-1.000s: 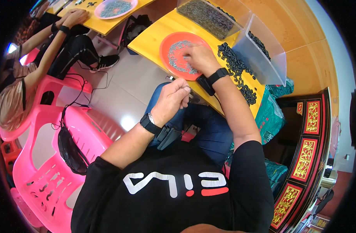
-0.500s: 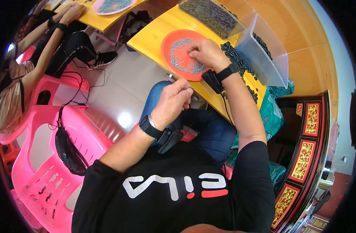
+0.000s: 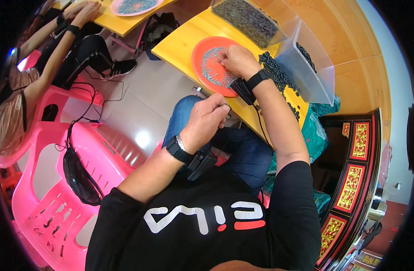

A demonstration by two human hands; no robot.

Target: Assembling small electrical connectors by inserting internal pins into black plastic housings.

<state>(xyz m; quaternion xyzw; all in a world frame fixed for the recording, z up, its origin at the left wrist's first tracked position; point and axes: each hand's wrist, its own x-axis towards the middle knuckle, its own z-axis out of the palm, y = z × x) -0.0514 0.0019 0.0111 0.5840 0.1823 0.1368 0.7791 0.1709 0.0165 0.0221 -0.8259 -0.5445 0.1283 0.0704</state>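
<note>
A round red-orange plate (image 3: 199, 67) lies on the yellow table, with many small grey metal pins or screws (image 3: 207, 58) spread in a rough ring on it. Over its right part my right hand (image 3: 238, 61) is closed, thumb and fingers pinched together at the pieces; whatever they hold is too small to make out. My left hand (image 3: 204, 118) is closed too, held above my lap just off the table's front edge. A dark speck shows at its fingertips, but its kind is unclear.
Small black parts (image 3: 274, 70) are heaped right of the plate on the yellow table (image 3: 175, 43). Behind them stand clear bins (image 3: 313, 77) of black parts. A pink plastic chair (image 3: 40, 198) is at left, where another person's hands (image 3: 85, 12) work near a pink plate (image 3: 116, 12).
My right hand has shifted slightly left over the plate, still pinched. My left hand has moved a little to the right and turned, with a dark speck now showing at its fingertips.
</note>
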